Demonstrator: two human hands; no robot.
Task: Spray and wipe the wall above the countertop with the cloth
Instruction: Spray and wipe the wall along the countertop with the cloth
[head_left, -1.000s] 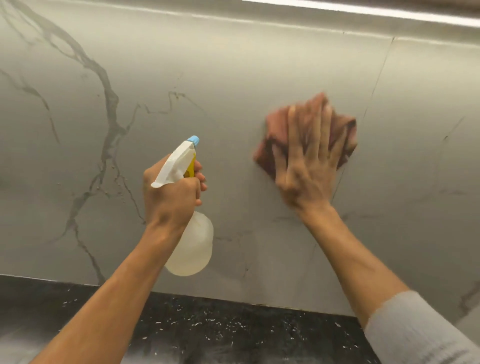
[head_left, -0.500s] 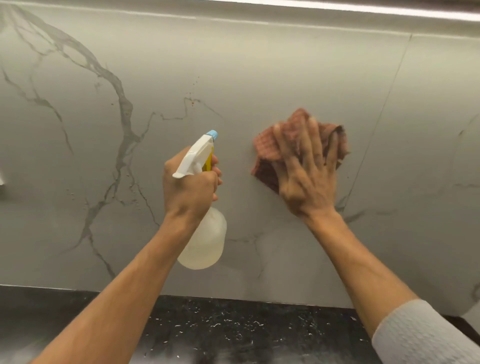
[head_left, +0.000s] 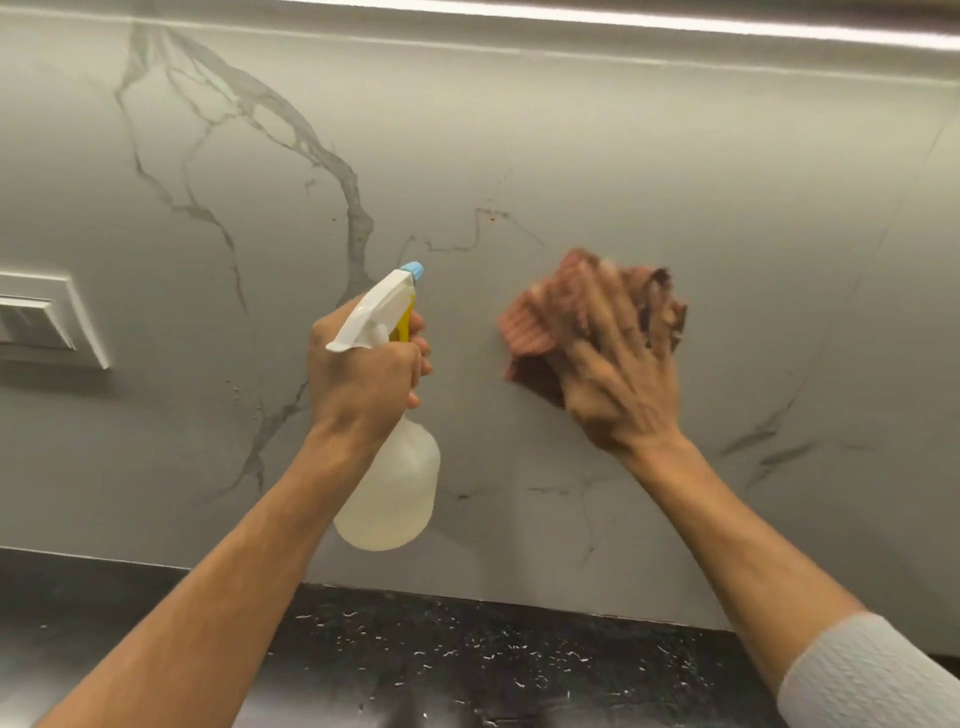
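A grey marble-look wall (head_left: 571, 130) with dark veins rises above a black speckled countertop (head_left: 467, 660). My left hand (head_left: 363, 379) grips the neck of a clear spray bottle (head_left: 389, 493) with a white head, yellow trigger and blue nozzle pointed at the wall. To its right, my right hand (head_left: 618, 374) lies flat with fingers spread, pressing a reddish checked cloth (head_left: 530, 327) against the wall. That hand and the cloth are blurred by motion.
A white switch plate (head_left: 47, 322) sits on the wall at the left edge. A lit strip (head_left: 675, 21) runs under the cabinet along the top. A thin panel joint (head_left: 883, 234) runs down the wall to the right of the cloth.
My right hand has slid the cloth down and leftwards across the wall. The view has shifted left, bringing the switch plate into sight. The left hand keeps hold of the bottle.
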